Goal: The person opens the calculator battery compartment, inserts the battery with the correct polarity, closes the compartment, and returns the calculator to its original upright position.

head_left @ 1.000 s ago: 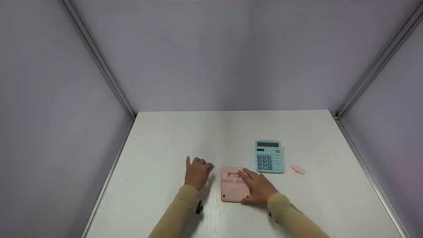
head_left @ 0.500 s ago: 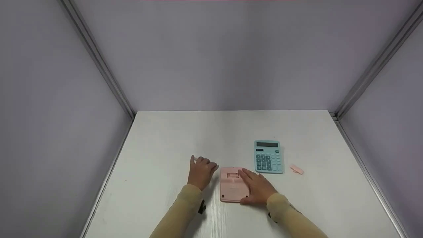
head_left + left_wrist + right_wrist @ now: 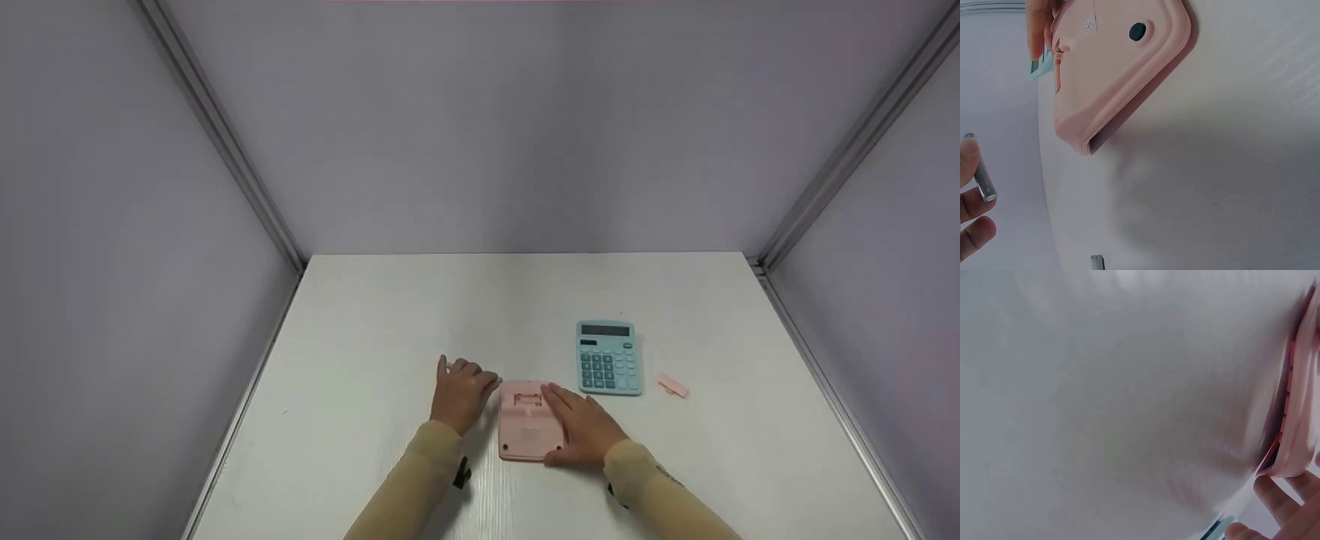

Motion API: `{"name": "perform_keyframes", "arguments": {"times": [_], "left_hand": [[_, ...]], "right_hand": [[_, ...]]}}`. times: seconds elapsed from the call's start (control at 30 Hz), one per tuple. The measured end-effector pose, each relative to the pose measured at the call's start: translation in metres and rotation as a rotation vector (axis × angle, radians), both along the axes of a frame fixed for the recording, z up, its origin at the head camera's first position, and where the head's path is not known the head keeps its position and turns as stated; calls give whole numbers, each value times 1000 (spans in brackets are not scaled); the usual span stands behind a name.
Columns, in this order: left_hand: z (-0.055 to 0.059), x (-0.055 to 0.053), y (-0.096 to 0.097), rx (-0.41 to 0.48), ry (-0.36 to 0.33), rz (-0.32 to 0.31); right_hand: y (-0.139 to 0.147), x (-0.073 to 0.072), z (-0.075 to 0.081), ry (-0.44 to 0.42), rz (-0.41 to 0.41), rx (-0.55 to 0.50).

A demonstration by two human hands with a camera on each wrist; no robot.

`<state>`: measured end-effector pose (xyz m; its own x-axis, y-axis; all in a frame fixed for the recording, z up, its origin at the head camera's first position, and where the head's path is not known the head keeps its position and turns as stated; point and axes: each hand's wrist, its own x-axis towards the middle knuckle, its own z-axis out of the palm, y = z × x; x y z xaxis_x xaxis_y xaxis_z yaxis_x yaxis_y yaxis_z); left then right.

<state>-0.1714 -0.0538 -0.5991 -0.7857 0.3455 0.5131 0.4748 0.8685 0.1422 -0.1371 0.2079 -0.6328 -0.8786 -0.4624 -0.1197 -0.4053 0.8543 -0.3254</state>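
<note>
A pink calculator (image 3: 529, 431) lies face down on the white table, its battery slot (image 3: 528, 400) uncovered near the far end. My right hand (image 3: 589, 431) holds its right side, thumb by the near corner and fingertips on the back beside the slot. Just left of the calculator, my left hand (image 3: 459, 394) pinches a silver battery (image 3: 983, 179) between thumb and fingers, above the table. Another battery (image 3: 1098, 262) lies on the table in the left wrist view. The right wrist view shows my fingers (image 3: 1278, 500) against the calculator's end.
A blue calculator (image 3: 609, 358) lies face up behind my right hand. To its right is a small pink battery cover (image 3: 673, 385). Grey panels (image 3: 525, 127) wall in the table's back and sides.
My left hand has moved a little right, closer to the pink calculator, with the battery in its fingers. My right hand has stayed on the calculator.
</note>
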Motion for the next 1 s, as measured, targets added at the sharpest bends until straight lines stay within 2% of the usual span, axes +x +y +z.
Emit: {"name": "perform_keyframes", "arguments": {"times": [0.3, 0.47, 0.63, 1.0], "left_hand": [[4, 1, 6, 2, 15, -17], [1, 1, 11, -1, 34, -37], [0, 0, 17, -8, 42, -44], [-1, 1, 31, -45, -24, -39]], "right_hand": [[1, -2, -2, 18, 14, -6], [1, -2, -3, 32, 20, -5], [0, -1, -1, 11, 6, -7], [0, 0, -1, -4, 6, -3]]}}
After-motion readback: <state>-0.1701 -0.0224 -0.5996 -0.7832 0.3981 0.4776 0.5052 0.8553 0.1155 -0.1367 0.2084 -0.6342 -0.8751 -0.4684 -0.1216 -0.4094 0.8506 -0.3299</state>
